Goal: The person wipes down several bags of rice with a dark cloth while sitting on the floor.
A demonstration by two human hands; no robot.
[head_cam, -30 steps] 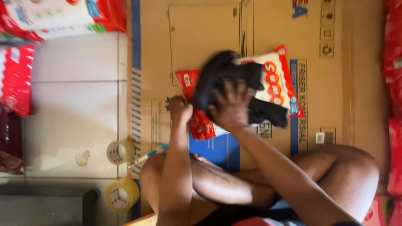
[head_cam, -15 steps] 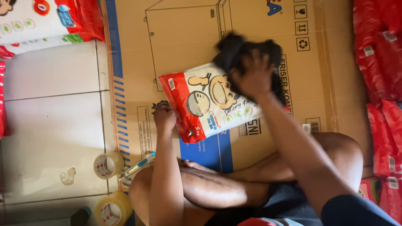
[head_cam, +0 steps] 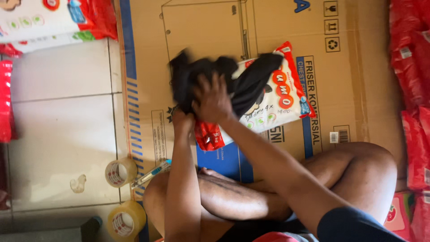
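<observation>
Loosely bunched black cloth (head_cam: 210, 76) over red-and-white packet (head_cam: 277, 103)

We are seeing soft matt black cloth (head_cam: 210, 76) draping over a glossy red-and-white plastic packet (head_cam: 277, 103), both lying on matt brown cardboard (head_cam: 201, 27) beside smooth, faintly shiny pale floor tiles (head_cam: 58, 134) and glossy tape rolls (head_cam: 120, 172).

So there's a red and white plastic pack (head_cam: 273, 101) lying on a big flattened brown cardboard box (head_cam: 358, 80) with blue stripes and a small white barcode sticker (head_cam: 334, 137). Another white and red pack (head_cam: 49, 20) sits top left on the floor tiles, plus red packs (head_cam: 410, 67) stacked along the right edge.
</observation>
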